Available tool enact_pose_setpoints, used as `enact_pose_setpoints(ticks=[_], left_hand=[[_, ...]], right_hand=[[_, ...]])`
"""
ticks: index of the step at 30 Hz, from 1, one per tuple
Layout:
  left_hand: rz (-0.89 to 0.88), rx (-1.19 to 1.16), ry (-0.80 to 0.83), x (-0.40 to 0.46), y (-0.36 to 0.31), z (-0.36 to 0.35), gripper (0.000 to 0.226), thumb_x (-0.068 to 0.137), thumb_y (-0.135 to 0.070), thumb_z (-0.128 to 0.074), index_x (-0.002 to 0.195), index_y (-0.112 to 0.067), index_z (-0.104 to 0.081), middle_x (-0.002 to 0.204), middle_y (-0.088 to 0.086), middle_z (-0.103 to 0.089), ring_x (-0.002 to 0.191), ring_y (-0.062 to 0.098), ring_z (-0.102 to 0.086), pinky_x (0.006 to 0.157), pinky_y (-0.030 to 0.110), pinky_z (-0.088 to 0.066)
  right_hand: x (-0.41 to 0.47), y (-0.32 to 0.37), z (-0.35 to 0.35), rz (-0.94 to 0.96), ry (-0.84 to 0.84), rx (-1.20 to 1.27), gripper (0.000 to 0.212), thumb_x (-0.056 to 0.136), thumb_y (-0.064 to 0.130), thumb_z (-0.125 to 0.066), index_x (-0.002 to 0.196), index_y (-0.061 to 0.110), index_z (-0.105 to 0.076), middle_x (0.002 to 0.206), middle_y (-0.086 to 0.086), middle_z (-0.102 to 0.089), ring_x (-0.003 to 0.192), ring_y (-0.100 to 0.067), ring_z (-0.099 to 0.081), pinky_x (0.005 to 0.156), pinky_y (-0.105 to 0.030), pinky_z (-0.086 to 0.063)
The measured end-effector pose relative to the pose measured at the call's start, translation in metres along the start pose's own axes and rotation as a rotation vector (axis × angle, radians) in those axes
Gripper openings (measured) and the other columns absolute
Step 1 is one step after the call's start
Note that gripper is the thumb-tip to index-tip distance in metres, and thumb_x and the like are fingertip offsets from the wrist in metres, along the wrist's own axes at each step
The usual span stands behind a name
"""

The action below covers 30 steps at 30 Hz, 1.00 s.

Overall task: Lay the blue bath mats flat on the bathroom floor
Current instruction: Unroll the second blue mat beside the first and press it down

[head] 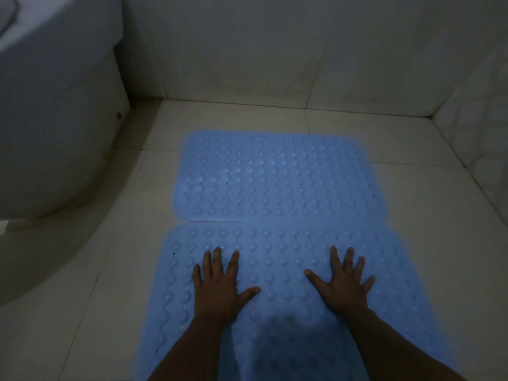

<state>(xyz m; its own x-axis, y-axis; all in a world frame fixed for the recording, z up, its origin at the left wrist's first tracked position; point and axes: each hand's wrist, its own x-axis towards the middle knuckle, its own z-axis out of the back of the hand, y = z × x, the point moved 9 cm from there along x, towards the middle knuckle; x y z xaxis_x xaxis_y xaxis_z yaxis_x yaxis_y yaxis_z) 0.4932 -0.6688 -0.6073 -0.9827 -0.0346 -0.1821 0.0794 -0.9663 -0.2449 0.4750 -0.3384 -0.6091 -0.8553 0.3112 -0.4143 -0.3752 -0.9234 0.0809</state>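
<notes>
Near mat (pixel 277 270): pressed flat by left hand (pixel 218 284) and right hand (pixel 343 281), fingers spread.
Far mat (pixel 277 180): laid flat, edges touching.

1. A white toilet (pixel 52 127) fills the left side, its base on the floor.
2. Pale floor tiles (pixel 428 215) run to the walls.
3. Tiled walls (pixel 275 50) meet at the far right corner.
</notes>
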Motion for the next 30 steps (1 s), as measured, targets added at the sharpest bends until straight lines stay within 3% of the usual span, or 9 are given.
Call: enact_pose_setpoints(ticks=[6, 10, 12, 15, 20, 26, 30], left_hand=[[-0.007, 0.009, 0.019, 0.001, 0.003, 0.002, 0.103, 0.071, -0.1, -0.032, 0.156, -0.042, -0.032, 0.166, 0.011, -0.025, 0.154, 0.038, -0.019, 0.115, 0.056, -0.005], [-0.046, 0.008, -0.103, 0.008, 0.006, 0.031, 0.083, 0.082, -0.084, -0.039, 0.143, -0.031, -0.055, 0.149, 0.009, -0.053, 0.137, 0.036, -0.047, 0.109, 0.052, -0.023], [-0.098, 0.021, -0.204, 0.017, 0.016, 0.047, 0.073, 0.087, -0.074, -0.04, 0.138, -0.026, -0.061, 0.143, 0.01, -0.058, 0.134, 0.037, -0.05, 0.11, 0.053, -0.031], [-0.109, 0.056, -0.201, 0.033, 0.045, 0.054, 0.075, 0.093, -0.069, -0.032, 0.146, -0.022, -0.054, 0.154, 0.013, -0.048, 0.147, 0.037, -0.037, 0.117, 0.058, -0.03], [-0.138, 0.071, -0.061, 0.055, 0.072, 0.04, 0.09, 0.094, -0.078, -0.018, 0.163, -0.021, -0.013, 0.171, 0.007, 0.005, 0.157, 0.027, 0.01, 0.126, 0.054, -0.002], [-0.182, 0.094, -0.128, 0.051, 0.073, 0.036, 0.087, 0.098, -0.071, -0.031, 0.163, -0.015, -0.016, 0.171, 0.008, 0.0, 0.158, 0.024, 0.003, 0.126, 0.056, -0.011], [-0.176, 0.115, -0.099, 0.052, 0.073, 0.036, 0.086, 0.099, -0.071, -0.027, 0.163, -0.015, -0.013, 0.171, 0.006, 0.002, 0.158, 0.022, 0.007, 0.126, 0.054, -0.008]], right_hand=[[0.0, 0.001, 0.003, -0.004, 0.016, -0.006, 0.11, 0.07, 0.098, -0.023, 0.157, 0.038, 0.011, 0.165, -0.004, 0.025, 0.152, -0.035, 0.02, 0.118, -0.068, 0.006], [-0.004, 0.031, 0.025, 0.161, -0.236, 0.041, 0.08, 0.089, 0.078, -0.03, 0.157, 0.037, -0.018, 0.169, -0.001, 0.009, 0.154, -0.027, 0.015, 0.118, -0.068, 0.005], [-0.005, 0.058, 0.031, 0.25, -0.291, 0.107, 0.068, 0.095, 0.068, -0.034, 0.155, 0.037, -0.027, 0.169, 0.001, 0.004, 0.155, -0.023, 0.013, 0.12, -0.065, 0.005], [-0.005, 0.102, 0.031, 0.359, -0.302, 0.193, 0.058, 0.098, 0.061, -0.039, 0.151, 0.037, -0.037, 0.169, 0.002, -0.003, 0.155, -0.02, 0.011, 0.121, -0.063, 0.007], [-0.01, 0.163, 0.025, 0.536, -0.317, 0.277, 0.054, 0.095, 0.058, -0.044, 0.144, 0.036, -0.048, 0.168, 0.004, -0.012, 0.156, -0.016, 0.007, 0.121, -0.061, 0.006], [-0.003, 0.202, 0.011, 0.643, -0.381, 0.349, 0.049, 0.093, 0.054, -0.049, 0.136, 0.033, -0.057, 0.165, 0.002, -0.024, 0.156, -0.02, -0.005, 0.121, -0.063, -0.002], [-0.006, 0.222, 0.005, 0.766, -0.412, 0.312, 0.045, 0.095, 0.049, -0.051, 0.135, 0.029, -0.059, 0.164, -0.001, -0.027, 0.156, -0.023, -0.01, 0.119, -0.066, -0.006]])
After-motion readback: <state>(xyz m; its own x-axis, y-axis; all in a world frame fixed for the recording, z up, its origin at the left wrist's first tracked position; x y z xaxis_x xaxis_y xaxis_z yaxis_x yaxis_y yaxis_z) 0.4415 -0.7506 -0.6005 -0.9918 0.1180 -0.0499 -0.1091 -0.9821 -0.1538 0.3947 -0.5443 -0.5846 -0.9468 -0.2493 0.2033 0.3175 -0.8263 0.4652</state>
